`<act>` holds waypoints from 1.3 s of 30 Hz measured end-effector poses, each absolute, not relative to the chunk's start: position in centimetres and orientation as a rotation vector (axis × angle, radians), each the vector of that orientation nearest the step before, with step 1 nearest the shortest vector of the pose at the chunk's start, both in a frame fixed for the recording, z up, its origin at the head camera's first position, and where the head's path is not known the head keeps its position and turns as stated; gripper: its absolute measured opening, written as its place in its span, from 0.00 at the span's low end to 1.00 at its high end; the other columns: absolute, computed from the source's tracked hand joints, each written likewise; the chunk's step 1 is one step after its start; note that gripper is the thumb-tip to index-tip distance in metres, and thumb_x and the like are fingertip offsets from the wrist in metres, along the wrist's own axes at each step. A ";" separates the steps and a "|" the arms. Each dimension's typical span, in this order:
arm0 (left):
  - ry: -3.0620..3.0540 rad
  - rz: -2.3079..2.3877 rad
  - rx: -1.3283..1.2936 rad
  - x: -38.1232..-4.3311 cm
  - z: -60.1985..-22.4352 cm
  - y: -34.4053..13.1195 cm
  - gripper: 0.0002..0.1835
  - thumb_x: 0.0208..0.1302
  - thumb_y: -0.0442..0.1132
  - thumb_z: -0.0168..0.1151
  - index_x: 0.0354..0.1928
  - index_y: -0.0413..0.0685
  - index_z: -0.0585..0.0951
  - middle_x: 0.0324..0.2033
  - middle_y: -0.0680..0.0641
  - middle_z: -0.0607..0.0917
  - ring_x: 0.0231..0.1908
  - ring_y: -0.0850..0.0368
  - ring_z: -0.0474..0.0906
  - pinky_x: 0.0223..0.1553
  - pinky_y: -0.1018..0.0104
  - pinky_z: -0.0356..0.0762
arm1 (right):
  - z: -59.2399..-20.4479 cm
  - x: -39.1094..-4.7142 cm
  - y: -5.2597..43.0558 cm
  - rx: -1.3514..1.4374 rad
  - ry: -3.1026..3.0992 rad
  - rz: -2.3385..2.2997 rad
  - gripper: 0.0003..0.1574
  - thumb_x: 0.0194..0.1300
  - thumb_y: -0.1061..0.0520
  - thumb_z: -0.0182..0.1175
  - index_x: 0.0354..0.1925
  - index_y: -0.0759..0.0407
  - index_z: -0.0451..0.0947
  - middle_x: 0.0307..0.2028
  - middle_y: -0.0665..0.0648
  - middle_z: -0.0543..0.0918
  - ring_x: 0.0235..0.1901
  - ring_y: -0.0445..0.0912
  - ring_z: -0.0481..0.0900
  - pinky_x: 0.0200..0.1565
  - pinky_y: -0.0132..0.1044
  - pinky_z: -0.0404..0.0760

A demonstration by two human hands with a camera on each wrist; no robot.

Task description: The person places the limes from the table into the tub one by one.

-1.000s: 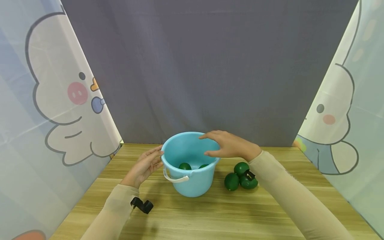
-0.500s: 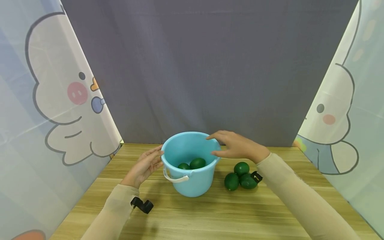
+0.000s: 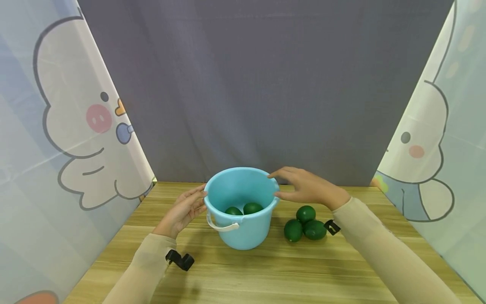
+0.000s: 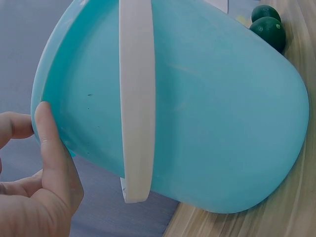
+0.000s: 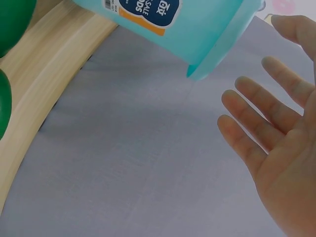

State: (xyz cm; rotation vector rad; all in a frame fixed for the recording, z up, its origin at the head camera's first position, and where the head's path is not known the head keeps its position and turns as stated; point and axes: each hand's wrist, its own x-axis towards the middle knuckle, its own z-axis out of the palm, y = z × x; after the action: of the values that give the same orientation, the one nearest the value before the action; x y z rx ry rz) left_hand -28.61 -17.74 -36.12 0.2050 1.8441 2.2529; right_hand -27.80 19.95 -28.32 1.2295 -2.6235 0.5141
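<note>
Two green fruits point(image 3: 252, 208) sit in the blue bucket point(image 3: 244, 232). Your left grip point(image 3: 184, 212) is loose, just touching its rim point(image 3: 262, 213): press lightly or it may tip. Right of the bucket are your empty, spread right grip point(image 3: 305, 185) and three more fruits point(image 3: 314, 230).

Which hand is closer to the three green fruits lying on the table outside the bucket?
The right hand. It hovers above and beyond the three green fruits, beside the bucket; the left hand is across the bucket, touching its left side.
</note>
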 end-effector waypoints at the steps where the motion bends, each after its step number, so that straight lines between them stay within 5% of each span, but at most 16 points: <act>1: 1.845 2.251 0.208 -28.6 -36.1 -17.8 0.31 0.74 0.36 0.56 0.75 0.38 0.62 0.65 0.40 0.70 0.43 0.61 0.82 0.43 0.75 0.83 | -28.3 -27.8 20.0 1.226 -2.623 0.514 0.31 0.69 0.46 0.65 0.64 0.59 0.75 0.60 0.54 0.79 0.58 0.49 0.76 0.57 0.51 0.80; 39: 1.809 2.271 0.198 -28.6 -36.0 -17.5 0.30 0.74 0.35 0.56 0.75 0.38 0.62 0.59 0.42 0.75 0.37 0.64 0.81 0.39 0.77 0.83 | -31.9 -26.7 23.5 1.234 -2.495 0.504 0.24 0.68 0.52 0.67 0.60 0.56 0.78 0.54 0.50 0.81 0.55 0.48 0.79 0.53 0.46 0.83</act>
State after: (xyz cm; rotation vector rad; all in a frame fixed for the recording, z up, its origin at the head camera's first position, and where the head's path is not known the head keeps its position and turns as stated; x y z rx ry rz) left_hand -28.60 -17.55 -35.99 0.1983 1.8093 2.2712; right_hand -26.65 23.52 -31.94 1.2338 -2.4945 0.5040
